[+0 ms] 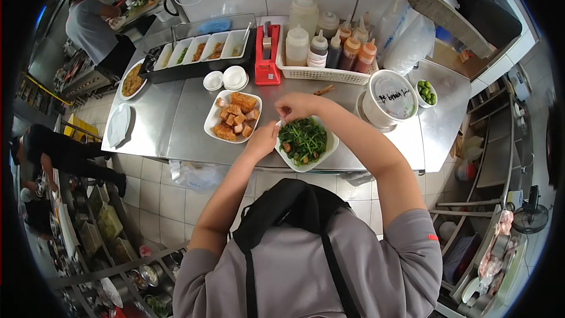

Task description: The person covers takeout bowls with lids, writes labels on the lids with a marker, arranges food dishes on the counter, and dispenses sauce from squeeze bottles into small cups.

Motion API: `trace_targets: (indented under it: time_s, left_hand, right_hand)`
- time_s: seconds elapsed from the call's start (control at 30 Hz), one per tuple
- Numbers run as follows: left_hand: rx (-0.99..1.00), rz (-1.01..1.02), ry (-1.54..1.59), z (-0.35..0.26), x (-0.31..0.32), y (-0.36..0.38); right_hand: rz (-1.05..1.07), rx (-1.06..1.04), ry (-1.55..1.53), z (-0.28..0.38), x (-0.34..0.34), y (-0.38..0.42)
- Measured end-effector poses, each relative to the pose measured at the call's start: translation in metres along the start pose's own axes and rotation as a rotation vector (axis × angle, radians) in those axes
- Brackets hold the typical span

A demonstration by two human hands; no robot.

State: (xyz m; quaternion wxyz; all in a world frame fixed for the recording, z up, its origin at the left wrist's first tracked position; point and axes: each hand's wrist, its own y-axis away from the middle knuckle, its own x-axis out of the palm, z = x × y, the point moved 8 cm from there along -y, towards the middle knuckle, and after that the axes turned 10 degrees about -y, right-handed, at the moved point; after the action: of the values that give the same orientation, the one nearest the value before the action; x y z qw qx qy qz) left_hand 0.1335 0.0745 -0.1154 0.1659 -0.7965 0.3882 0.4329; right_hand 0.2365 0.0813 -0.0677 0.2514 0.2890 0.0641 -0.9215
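Note:
A white bowl of cooked green leaves (303, 141) stands near the front edge of the steel counter. My left hand (263, 141) is at the bowl's left rim, its fingers closed against the edge. Above the bowl's upper left rim is my right hand (294, 108), with fingers pinched together; what they hold, if anything, is too small to make out. To the left, a white dish holds browned, cubed food (235, 119). Small white dishes (235, 77) sit behind it, beside a red device (268, 56).
Behind the hands, a basket (326, 75) holds sauce bottles. A lidded white tub (388, 99) and a bowl of green limes (426, 93) stand right. A black-framed tray of toppings (197, 50) is at the back left. Two people (94, 26) are at left, away from the counter.

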Motion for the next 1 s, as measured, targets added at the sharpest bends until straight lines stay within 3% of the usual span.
trace_targets:
  time_s: [0.13, 0.33, 0.6, 0.93, 1.0]
  left_hand:
    - [0.071, -0.097, -0.096, -0.007, -0.006, 0.005]
    - [0.018, -0.146, -0.064, -0.012, -0.010, 0.017]
    - [-0.042, -0.241, -0.073, -0.015, -0.010, 0.028]
    - [-0.163, -0.224, -0.021, -0.010, -0.007, 0.034]
    - [-0.176, -0.237, -0.025, -0.011, -0.007, 0.036]
  right_hand:
    - [-0.111, 0.024, 0.085, -0.008, -0.014, 0.017]
    - [-0.341, 0.078, 0.090, -0.017, -0.032, 0.046]
    - [-0.587, 0.299, -0.042, -0.038, -0.026, 0.088]
    - [-0.782, 0.480, -0.101, -0.013, -0.003, 0.160]
    - [-0.844, 0.423, -0.058, 0.005, -0.001, 0.169]
